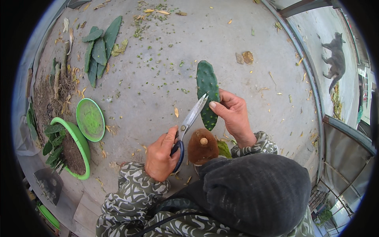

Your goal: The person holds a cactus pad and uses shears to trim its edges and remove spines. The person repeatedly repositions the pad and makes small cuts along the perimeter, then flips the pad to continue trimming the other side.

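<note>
My left hand grips a pair of scissors by the dark blue handles. Their blades are almost closed, and the tips overlap the face of a green cactus pad; whether they touch it I cannot tell. The pad stands upright in my right hand, pinched by its right edge between thumb and fingers. Small light-green nubs dot its lower part. Bits of cut green nubs lie scattered on the concrete floor beyond. Below the pad shows a brown shoe.
Several cactus pads are piled at the upper left. A green pot of soil with a plant and a green saucer stand at left, near uprooted stems. A grey cat is beyond the metal door frame.
</note>
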A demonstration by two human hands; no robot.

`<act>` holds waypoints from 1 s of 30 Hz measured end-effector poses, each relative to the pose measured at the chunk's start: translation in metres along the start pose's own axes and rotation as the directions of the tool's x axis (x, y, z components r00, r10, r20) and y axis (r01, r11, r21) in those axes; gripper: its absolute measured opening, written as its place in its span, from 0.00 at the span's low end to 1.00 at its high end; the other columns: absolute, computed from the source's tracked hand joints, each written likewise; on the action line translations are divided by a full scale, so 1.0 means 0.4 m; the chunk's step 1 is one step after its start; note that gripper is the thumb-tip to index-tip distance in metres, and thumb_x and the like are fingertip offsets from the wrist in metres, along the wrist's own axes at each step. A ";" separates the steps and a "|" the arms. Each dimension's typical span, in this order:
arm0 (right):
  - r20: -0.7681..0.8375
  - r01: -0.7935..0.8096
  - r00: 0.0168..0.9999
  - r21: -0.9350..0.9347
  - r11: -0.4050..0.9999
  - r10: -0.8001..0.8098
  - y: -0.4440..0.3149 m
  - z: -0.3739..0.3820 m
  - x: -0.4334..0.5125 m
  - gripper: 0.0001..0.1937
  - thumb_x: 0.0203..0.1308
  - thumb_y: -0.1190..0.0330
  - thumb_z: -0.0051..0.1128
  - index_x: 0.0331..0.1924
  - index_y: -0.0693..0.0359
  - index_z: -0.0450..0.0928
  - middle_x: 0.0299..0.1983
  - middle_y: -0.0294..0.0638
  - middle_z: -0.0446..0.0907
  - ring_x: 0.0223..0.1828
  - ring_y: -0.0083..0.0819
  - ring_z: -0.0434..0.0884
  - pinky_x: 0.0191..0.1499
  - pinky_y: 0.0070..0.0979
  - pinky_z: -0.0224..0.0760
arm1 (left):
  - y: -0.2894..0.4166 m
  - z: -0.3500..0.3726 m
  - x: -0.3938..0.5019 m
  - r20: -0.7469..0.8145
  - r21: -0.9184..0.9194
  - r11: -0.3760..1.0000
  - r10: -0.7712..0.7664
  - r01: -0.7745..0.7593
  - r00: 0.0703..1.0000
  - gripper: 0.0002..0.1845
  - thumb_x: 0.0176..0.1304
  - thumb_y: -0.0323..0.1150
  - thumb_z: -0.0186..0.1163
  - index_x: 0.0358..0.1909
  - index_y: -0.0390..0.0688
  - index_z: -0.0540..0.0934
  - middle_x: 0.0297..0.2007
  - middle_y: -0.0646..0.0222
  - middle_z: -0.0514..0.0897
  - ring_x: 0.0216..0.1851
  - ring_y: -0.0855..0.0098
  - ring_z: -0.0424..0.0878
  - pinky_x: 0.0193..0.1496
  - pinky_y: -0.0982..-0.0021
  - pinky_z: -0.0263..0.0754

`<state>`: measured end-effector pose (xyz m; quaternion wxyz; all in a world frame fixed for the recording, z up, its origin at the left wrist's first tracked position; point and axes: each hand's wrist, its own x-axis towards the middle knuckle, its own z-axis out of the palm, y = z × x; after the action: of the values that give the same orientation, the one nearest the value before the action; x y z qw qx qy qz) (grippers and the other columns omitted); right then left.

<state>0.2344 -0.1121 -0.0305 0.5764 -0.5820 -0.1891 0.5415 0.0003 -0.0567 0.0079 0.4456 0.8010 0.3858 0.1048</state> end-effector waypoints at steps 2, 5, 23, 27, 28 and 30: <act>0.015 0.042 0.999 -0.071 0.997 -0.041 0.005 -0.001 0.003 0.10 0.64 0.73 0.61 0.28 0.61 0.72 0.26 0.23 0.62 0.29 0.11 0.59 0.31 0.14 0.54 | 0.005 0.000 0.003 0.001 0.023 1.000 0.013 -0.013 1.000 0.30 0.52 0.16 0.65 0.60 0.37 0.76 0.35 0.54 0.83 0.32 0.58 0.84 0.34 0.66 0.78; 0.030 0.077 0.997 -0.102 0.992 -0.074 0.011 -0.008 0.003 0.14 0.64 0.73 0.61 0.25 0.59 0.66 0.26 0.23 0.57 0.28 0.11 0.56 0.30 0.15 0.52 | 0.005 -0.001 0.003 0.002 0.045 0.999 0.007 -0.007 1.000 0.29 0.52 0.16 0.65 0.60 0.37 0.76 0.34 0.54 0.83 0.31 0.57 0.84 0.34 0.65 0.78; 0.036 0.090 0.996 -0.102 0.991 -0.086 0.017 0.003 -0.006 0.10 0.65 0.75 0.59 0.28 0.62 0.69 0.28 0.25 0.59 0.29 0.11 0.57 0.31 0.15 0.53 | -0.001 0.003 0.011 0.091 -0.027 0.999 0.028 -0.026 0.995 0.29 0.52 0.21 0.67 0.59 0.33 0.75 0.34 0.50 0.82 0.32 0.48 0.82 0.33 0.56 0.77; -0.029 0.064 0.998 0.025 0.998 -0.063 0.028 0.019 -0.008 0.03 0.65 0.75 0.58 0.34 0.64 0.78 0.30 0.25 0.68 0.31 0.11 0.62 0.34 0.14 0.58 | 0.001 0.022 0.008 0.067 -0.109 0.994 -0.015 0.023 0.998 0.28 0.52 0.20 0.67 0.58 0.32 0.75 0.34 0.48 0.82 0.33 0.47 0.83 0.34 0.57 0.77; -0.029 0.061 0.998 0.052 0.997 -0.060 0.028 0.020 -0.009 0.03 0.65 0.75 0.58 0.35 0.65 0.79 0.30 0.25 0.70 0.31 0.11 0.63 0.35 0.14 0.59 | 0.001 0.025 0.007 0.073 -0.120 0.992 -0.033 0.042 0.997 0.27 0.53 0.20 0.66 0.58 0.32 0.76 0.35 0.48 0.83 0.33 0.47 0.83 0.35 0.57 0.78; -0.041 0.056 0.998 0.111 0.992 -0.052 0.026 0.023 -0.011 0.02 0.65 0.75 0.58 0.36 0.65 0.80 0.31 0.26 0.73 0.32 0.12 0.67 0.36 0.14 0.62 | 0.000 0.029 0.006 0.046 -0.116 0.993 -0.010 0.015 0.999 0.28 0.53 0.20 0.66 0.58 0.32 0.75 0.34 0.48 0.82 0.33 0.47 0.83 0.35 0.57 0.78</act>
<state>0.2208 -0.1142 -0.0356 0.6263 -0.5535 -0.1629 0.5243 0.0078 -0.0624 0.0005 0.5007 0.7734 0.3740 0.1063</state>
